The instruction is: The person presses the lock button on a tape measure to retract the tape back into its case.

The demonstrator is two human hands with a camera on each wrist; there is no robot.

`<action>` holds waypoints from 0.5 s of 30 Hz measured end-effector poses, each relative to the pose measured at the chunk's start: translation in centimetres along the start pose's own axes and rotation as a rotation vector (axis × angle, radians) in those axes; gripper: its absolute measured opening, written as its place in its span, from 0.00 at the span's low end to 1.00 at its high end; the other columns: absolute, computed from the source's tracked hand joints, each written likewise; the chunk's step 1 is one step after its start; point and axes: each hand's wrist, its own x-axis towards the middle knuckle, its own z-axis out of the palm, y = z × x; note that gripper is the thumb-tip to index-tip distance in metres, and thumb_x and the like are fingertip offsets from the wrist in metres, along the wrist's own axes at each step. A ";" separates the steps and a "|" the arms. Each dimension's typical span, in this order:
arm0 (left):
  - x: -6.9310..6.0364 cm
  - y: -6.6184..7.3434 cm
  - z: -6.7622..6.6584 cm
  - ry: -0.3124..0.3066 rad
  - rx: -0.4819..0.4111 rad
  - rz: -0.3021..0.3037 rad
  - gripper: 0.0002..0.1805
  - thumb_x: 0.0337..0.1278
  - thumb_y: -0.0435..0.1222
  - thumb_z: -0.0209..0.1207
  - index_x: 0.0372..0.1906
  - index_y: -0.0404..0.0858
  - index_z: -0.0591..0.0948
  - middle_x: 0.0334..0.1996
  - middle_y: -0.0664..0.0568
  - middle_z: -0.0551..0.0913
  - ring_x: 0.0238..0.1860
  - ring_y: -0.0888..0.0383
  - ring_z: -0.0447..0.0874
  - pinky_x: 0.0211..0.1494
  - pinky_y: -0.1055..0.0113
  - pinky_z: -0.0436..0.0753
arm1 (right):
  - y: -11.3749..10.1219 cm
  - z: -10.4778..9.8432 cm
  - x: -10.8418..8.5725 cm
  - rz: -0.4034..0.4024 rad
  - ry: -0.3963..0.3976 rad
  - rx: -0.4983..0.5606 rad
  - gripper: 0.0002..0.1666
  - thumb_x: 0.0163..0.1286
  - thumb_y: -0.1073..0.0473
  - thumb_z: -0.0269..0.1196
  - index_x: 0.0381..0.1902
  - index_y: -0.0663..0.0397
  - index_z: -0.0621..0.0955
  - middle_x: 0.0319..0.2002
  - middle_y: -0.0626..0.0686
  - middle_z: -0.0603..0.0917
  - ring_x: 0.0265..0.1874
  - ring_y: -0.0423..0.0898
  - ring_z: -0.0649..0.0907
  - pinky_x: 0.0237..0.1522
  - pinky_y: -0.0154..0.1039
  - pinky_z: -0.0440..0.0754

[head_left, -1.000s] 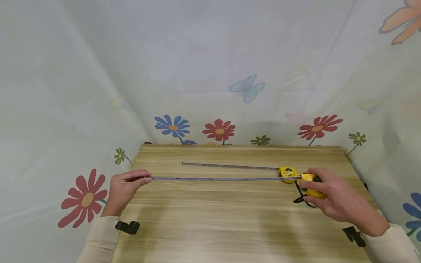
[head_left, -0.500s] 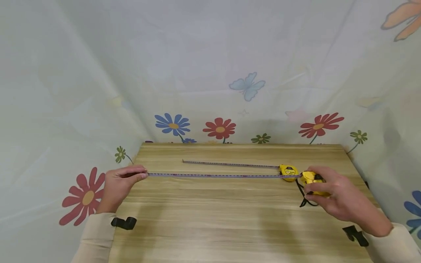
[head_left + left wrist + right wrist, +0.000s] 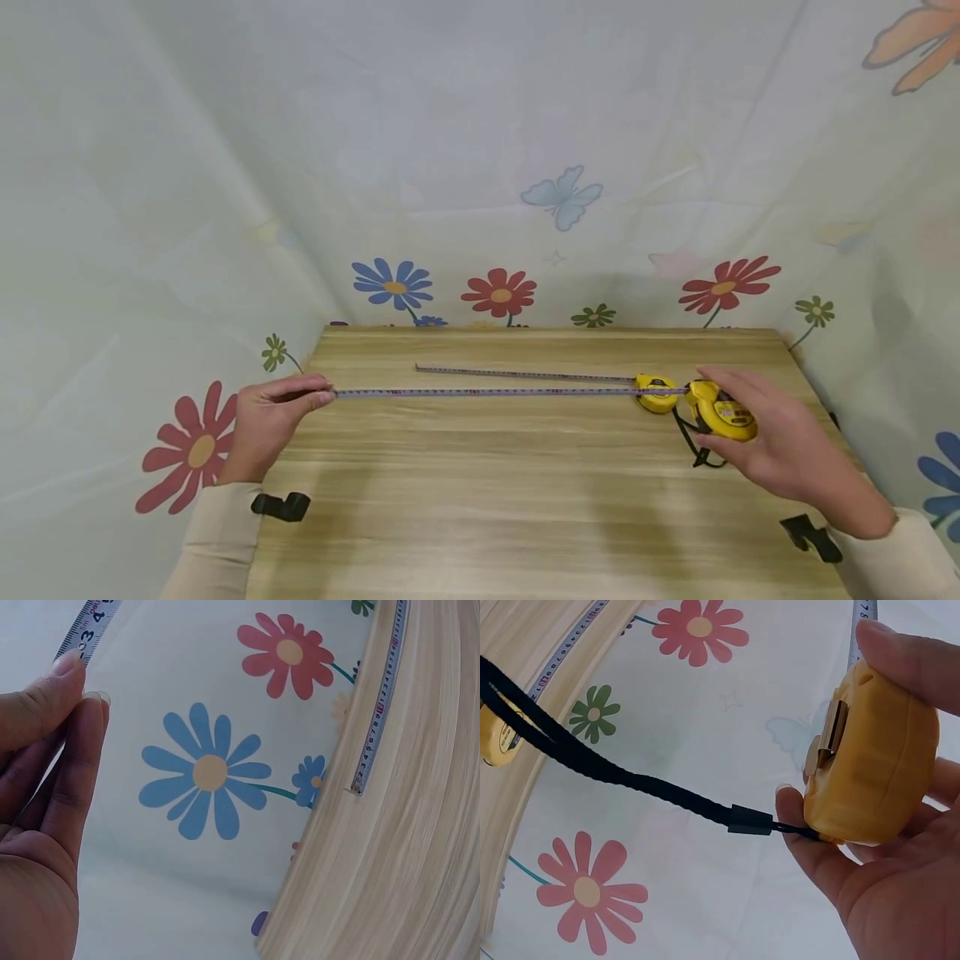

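Observation:
My left hand [image 3: 266,425] pinches the free end of a pulled-out steel tape blade [image 3: 480,392] between thumb and fingers. In the left wrist view, numbers show on the blade [image 3: 88,634] just beyond the thumb. At the other end, my right hand [image 3: 787,446] grips the yellow tape measure case [image 3: 722,411], with thumb and fingers at its edges. The blade stretches straight between both hands. From the case hangs a black wrist strap [image 3: 660,791]. Behind the blade, a second yellow tape measure [image 3: 657,402] lies on the table, its own blade [image 3: 525,374] extended leftward.
The wood-grain table [image 3: 480,500] reaches to a pale cloth backdrop [image 3: 450,167] printed with flowers and butterflies, which encloses the back and both sides. A black wrist mount [image 3: 281,507] sits at the left cuff, another mount [image 3: 812,537] at the right.
The stretched blade appears farther back in the head view. My right hand has turned the case, so its labelled face now shows. The left hand shifted slightly left; the second tape measure stayed put.

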 end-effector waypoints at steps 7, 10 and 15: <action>0.3 0.2 -0.1 0.007 0.008 -0.026 0.15 0.62 0.31 0.71 0.49 0.23 0.88 0.39 0.66 0.93 0.45 0.69 0.92 0.49 0.75 0.88 | -0.4 -0.2 0.2 0.033 0.010 -0.005 0.43 0.42 0.59 0.87 0.59 0.60 0.84 0.55 0.60 0.86 0.44 0.55 0.87 0.34 0.30 0.86; 0.4 0.2 -0.1 0.014 0.004 -0.026 0.15 0.62 0.31 0.71 0.48 0.24 0.88 0.39 0.66 0.93 0.45 0.69 0.92 0.49 0.75 0.88 | -0.4 -0.3 0.2 0.033 0.008 -0.003 0.42 0.43 0.59 0.86 0.59 0.59 0.85 0.55 0.60 0.86 0.43 0.54 0.87 0.33 0.34 0.87; 0.6 0.1 -0.1 0.010 -0.016 -0.021 0.15 0.62 0.30 0.71 0.49 0.23 0.88 0.40 0.66 0.93 0.45 0.68 0.92 0.50 0.75 0.88 | -0.4 -0.4 0.2 0.050 -0.007 0.005 0.42 0.43 0.59 0.87 0.58 0.59 0.85 0.55 0.60 0.86 0.44 0.55 0.87 0.34 0.34 0.87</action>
